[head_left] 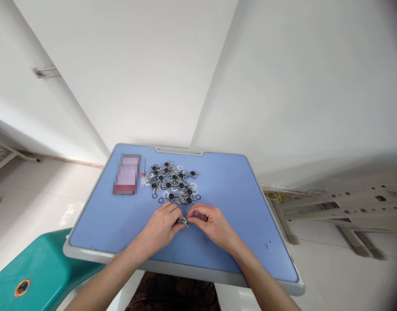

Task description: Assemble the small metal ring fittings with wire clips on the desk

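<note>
My left hand (168,221) is closed around a small metal fitting (183,222) with a flat flange and a thin stem, held low over the blue table. Against that fitting, my right hand (212,220) grips a screwdriver (200,215) by its dark reddish, see-through handle; its tip is hard to make out. Just beyond both hands lies a pile of similar metal fittings (174,177) with round black caps, with flat metal gaskets (193,187) among them. Black rubber rings (161,200) lie at the pile's near edge.
A second screwdriver (143,177) with a clear and red handle lies left of the pile, beside a blurred-out phone-like object (127,173). The blue table (231,185) has a raised grey rim. A green stool (39,263) stands at its left; white walls (146,77) rise behind.
</note>
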Demonstrator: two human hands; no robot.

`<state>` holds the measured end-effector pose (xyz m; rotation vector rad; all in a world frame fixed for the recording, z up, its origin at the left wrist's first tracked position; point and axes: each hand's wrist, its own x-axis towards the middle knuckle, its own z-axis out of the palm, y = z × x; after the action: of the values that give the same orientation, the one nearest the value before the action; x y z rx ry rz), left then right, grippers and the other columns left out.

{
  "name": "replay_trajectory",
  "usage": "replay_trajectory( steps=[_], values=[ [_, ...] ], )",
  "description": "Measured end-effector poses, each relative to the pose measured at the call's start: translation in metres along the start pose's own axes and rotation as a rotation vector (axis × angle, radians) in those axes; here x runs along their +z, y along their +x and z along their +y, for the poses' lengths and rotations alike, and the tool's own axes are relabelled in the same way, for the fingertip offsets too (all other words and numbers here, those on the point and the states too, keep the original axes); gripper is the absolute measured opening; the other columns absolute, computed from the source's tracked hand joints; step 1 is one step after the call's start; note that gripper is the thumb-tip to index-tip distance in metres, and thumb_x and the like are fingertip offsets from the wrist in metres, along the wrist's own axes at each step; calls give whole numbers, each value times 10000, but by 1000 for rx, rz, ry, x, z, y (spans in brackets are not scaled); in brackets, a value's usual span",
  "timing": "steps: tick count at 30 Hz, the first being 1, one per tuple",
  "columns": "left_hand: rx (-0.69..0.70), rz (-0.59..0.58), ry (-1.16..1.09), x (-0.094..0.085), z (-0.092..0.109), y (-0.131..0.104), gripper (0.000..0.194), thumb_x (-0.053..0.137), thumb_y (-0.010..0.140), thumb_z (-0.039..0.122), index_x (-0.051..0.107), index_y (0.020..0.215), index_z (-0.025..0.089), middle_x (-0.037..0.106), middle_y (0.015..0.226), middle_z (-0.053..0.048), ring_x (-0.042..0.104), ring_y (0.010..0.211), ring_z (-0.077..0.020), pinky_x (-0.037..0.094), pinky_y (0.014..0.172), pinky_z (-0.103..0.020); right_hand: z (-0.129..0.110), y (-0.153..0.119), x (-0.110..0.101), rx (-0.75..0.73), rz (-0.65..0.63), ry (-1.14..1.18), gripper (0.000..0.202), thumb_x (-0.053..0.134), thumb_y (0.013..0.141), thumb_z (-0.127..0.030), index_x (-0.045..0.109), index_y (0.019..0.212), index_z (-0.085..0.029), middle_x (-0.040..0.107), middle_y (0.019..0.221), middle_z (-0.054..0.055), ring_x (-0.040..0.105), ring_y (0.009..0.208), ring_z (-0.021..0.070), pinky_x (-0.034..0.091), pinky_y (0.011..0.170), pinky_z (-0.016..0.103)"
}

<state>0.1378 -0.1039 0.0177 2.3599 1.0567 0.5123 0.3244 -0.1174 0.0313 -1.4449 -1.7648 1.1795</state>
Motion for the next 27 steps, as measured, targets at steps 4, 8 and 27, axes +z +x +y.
replay_trajectory(
  steps=[4,8,27],
  values=[
    [11,4,3,1,-1,0,110,626,821,206,531,773,181,565,792,-2,497,787,-172,410,683,-287,-2,0,0,-44,-46,-26,138,530,798,-159,624,699,-179,613,810,15,551,729,132,418,652,246],
    [25,8,-15,2,-2,0,100,613,831,200,527,784,182,573,808,-5,501,797,-173,413,693,-289,-2,1,1,-55,-69,-60,137,522,795,-140,622,711,-181,599,856,24,550,739,132,427,657,252],
    [4,27,27,2,1,-1,100,601,811,169,504,807,189,558,809,-14,509,813,-192,427,706,-315,4,-1,-4,74,-73,-42,123,525,817,-253,615,783,-177,576,690,-17,500,646,120,387,590,237]
  ],
)
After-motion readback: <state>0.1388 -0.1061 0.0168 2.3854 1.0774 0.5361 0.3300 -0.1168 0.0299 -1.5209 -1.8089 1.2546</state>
